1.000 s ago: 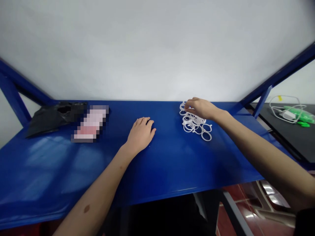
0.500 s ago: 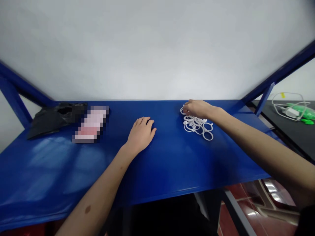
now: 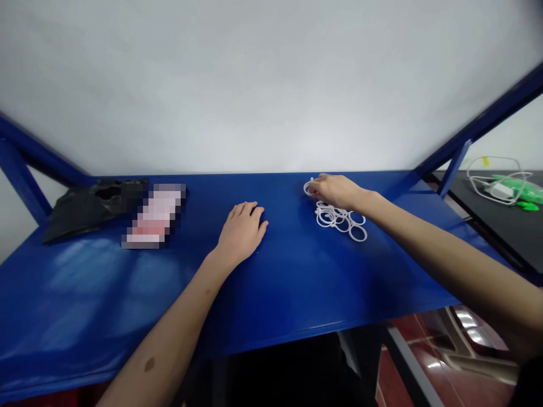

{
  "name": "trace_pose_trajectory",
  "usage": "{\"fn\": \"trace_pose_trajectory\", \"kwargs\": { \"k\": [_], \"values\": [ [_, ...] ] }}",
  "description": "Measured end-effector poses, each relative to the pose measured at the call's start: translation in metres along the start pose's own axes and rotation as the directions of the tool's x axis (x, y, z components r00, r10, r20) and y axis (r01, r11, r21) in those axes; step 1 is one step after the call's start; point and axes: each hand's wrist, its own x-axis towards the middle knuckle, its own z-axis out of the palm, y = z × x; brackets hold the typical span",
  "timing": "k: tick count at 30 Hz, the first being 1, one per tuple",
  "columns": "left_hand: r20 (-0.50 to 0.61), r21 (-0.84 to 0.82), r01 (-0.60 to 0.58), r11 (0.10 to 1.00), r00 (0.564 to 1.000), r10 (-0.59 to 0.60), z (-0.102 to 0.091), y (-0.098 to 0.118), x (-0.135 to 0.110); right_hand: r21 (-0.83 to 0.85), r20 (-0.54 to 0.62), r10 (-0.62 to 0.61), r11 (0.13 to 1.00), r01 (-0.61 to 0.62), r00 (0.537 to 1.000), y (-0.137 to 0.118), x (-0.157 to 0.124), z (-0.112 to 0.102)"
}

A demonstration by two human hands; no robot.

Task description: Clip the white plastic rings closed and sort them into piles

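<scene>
A pile of several white plastic rings [image 3: 340, 221] lies on the blue shelf [image 3: 297, 282], right of its middle. My right hand [image 3: 337, 190] reaches over the pile's far edge with its fingers pinched on one white ring [image 3: 307, 187] at the pile's left. My left hand [image 3: 241, 232] rests flat on the shelf to the left of the pile, fingers together and stretched out, holding nothing.
A crumpled black bag [image 3: 87, 206] and a blurred pink packet [image 3: 155, 215] lie at the shelf's back left. Blue frame struts [image 3: 456, 158] rise at both ends. A dark table at the far right carries a white cable [image 3: 494, 178] and a green object [image 3: 524, 192].
My right hand has slid left along the far side of the pile and pinched a ring at its left edge. My left hand has stayed put.
</scene>
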Motion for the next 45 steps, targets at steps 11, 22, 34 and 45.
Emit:
{"fn": "trace_pose_trajectory", "kwargs": {
  "k": [11, 22, 34, 45],
  "values": [
    [-0.009, 0.008, -0.006, 1.000, 1.000, 0.006, 0.000, 0.001, 0.000, 0.235, -0.259, -0.250, 0.921, 0.312, 0.933, -0.088, -0.008, 0.024],
    [-0.007, 0.021, -0.007, 1.000, 1.000, 0.007, 0.001, 0.000, 0.000, 0.284, -0.221, -0.222, 0.917, 0.281, 0.950, -0.078, -0.011, 0.018],
    [-0.092, 0.039, -0.366, 0.930, 0.925, 0.368, -0.016, 0.024, -0.008, 0.087, -0.385, -0.261, 0.945, 0.316, 0.885, -0.096, -0.028, 0.033],
    [-0.229, 0.047, -0.581, 0.813, 0.785, 0.575, 0.005, 0.029, -0.005, 0.019, -0.527, -0.276, 0.942, 0.336, 0.804, -0.103, -0.055, 0.047]
  ]
}}
